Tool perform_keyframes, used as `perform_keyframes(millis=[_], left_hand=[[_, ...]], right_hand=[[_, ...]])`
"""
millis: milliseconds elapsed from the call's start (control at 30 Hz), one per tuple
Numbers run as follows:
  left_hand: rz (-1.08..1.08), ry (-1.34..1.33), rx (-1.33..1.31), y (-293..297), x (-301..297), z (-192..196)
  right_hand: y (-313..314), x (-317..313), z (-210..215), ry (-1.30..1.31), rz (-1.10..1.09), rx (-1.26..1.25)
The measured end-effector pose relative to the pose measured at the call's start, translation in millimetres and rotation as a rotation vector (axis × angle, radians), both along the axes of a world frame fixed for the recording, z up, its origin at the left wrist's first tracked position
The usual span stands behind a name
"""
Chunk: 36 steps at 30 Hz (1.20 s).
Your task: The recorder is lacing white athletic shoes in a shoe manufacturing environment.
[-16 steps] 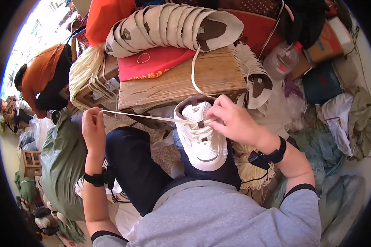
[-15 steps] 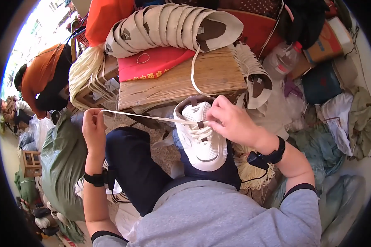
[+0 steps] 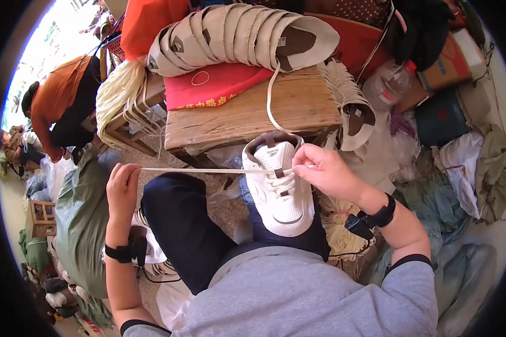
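A white sneaker [image 3: 289, 213] with a brown collar lining rests on my right thigh, toe toward me. Its white shoelace [image 3: 208, 170] is partly threaded through the front eyelets and stretches taut to the left. My left hand [image 3: 122, 184] pinches the far end of that strand above my left knee. Beside the tongue, my right hand [image 3: 327, 173] is closed in a pinch on the lace at the shoe's right eyelet side. A second length of lace runs from the collar up over the wooden stool [image 3: 247, 118].
Nested beige shoe uppers [image 3: 230, 36] lie on the stool over a red cloth [image 3: 213, 84]. Bundled cream laces [image 3: 118, 98] hang at left, near a green sack [image 3: 81, 219]. More uppers [image 3: 351, 106], a plastic jug [image 3: 388, 84] and bags crowd the right. A person in orange [image 3: 62, 95] bends over at far left.
My left hand has moved a little left and down, drawing the lace straighter and more level. My right hand stays at the shoe. The whole view has shifted slightly.
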<state>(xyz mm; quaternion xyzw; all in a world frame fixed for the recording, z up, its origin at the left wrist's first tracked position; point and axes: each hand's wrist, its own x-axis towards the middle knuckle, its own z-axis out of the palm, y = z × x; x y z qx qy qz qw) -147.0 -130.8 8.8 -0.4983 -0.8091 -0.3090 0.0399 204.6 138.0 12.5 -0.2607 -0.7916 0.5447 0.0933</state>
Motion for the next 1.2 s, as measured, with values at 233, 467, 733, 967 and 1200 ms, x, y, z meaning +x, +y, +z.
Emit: perform_keyframes(millis=[233, 467, 733, 967, 1200], left_hand=[[-0.076, 0.477, -0.021, -5, -7, 3], [0.169, -1.027, 0.367, -4, -19, -20], [-0.126, -1.77, 0.86, -65, -104, -42], [0.307, -1.197, 0.775, -51, -53, -17], [-0.044, -0.929, 0.341, 51, 82, 5]], right_hand=[[40, 32, -22, -0.042, -0.009, 0.384], [77, 66, -52, -0.307, -0.346, 0.732], [159, 141, -72, 0.729, -0.915, -0.427], [178, 191, -71, 0.458, -1.183, -0.324], [62, 56, -34, 0.214, -0.519, -0.204]])
